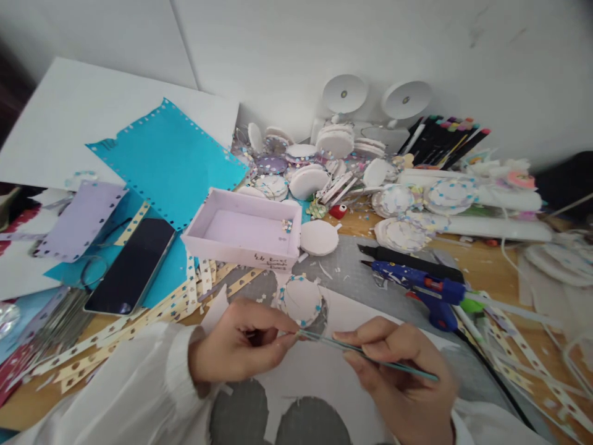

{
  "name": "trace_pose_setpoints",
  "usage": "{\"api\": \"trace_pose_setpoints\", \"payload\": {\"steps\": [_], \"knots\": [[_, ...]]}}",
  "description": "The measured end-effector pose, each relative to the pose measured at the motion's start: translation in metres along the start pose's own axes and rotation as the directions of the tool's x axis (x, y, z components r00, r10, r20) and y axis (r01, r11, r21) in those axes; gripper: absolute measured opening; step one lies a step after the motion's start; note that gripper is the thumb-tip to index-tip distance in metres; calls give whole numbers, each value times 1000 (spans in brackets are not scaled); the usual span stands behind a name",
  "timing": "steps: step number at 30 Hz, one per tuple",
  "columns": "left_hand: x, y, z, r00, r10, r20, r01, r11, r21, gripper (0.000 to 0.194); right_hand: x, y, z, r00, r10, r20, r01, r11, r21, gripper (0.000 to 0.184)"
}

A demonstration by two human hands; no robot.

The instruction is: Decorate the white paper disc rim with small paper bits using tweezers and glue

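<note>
Right hand [417, 402] grips a slim teal tool [414, 371] between thumb and fingers, near and to the right of centre. The tool slants left, its tip meeting the left hand [227, 340], whose thumb and forefinger are drawn together there; whether they pinch a small piece I cannot tell. Under both hands, a wooden table [28, 402] bears everything else. Large white board [41, 130] lies at far left, partly covered by a turquoise sheet [171, 161] with punched edges. Below the hands, a white sheet [319, 371] with rounded cut-outs along its near part lies on a grey mat [356, 266]. Across the far middle spreads a crowded pile of white discs [309, 181], many trimmed with coloured dots. Nearer, left of centre, sits an open lilac box [236, 250] with writing on its near wall. Blue glue gun [417, 284] lies to the right, a dark phone [132, 269] to the left. Just beyond the left fingertips rests a dotted disc [302, 301], white with blue spots around its rim. Smallest are the tiny pieces [287, 226] gathered at the box's right end.
</note>
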State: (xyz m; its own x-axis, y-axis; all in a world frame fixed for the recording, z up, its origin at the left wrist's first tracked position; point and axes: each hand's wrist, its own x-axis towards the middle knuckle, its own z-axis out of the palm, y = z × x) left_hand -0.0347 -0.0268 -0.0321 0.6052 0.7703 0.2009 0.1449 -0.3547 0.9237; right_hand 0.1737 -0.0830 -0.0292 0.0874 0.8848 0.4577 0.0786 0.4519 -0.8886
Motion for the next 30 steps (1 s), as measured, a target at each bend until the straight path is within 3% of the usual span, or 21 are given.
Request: {"api": "trace_pose_setpoints", "payload": {"steps": [9,12,14,16,19,22,24,27,30], "knots": [[2,0,-1,999,-26,-30,24,998,-55,25,11,-6,0,996,64,-69,-59,996,66,13],[4,4,-6,999,-29,27,32,995,-97,32,12,-7,-5,994,-41,-103,36,998,-44,17],[3,6,-7,990,-53,134,78,979,-189,38,15,-10,-10,982,-183,-50,169,964,-208,22],[2,7,-5,961,-95,259,176,935,-309,46,18,-15,-14,924,-340,173,381,854,-356,25],[-2,7,0,926,-113,362,276,855,-440,56,20,-21,-10,745,-388,543,633,666,-394,24],[-4,6,5,925,-113,364,281,847,-451,62,15,-21,5,597,-395,698,766,540,-349,14],[-4,5,6,922,-138,363,298,850,-434,64,13,-19,15,516,-415,749,829,461,-316,18],[-3,4,4,914,-138,381,301,861,-410,65,15,-21,18,541,-404,737,825,422,-374,22],[-1,5,3,925,-126,359,271,881,-389,68,14,-27,0,570,-379,729,803,446,-396,28]]}}
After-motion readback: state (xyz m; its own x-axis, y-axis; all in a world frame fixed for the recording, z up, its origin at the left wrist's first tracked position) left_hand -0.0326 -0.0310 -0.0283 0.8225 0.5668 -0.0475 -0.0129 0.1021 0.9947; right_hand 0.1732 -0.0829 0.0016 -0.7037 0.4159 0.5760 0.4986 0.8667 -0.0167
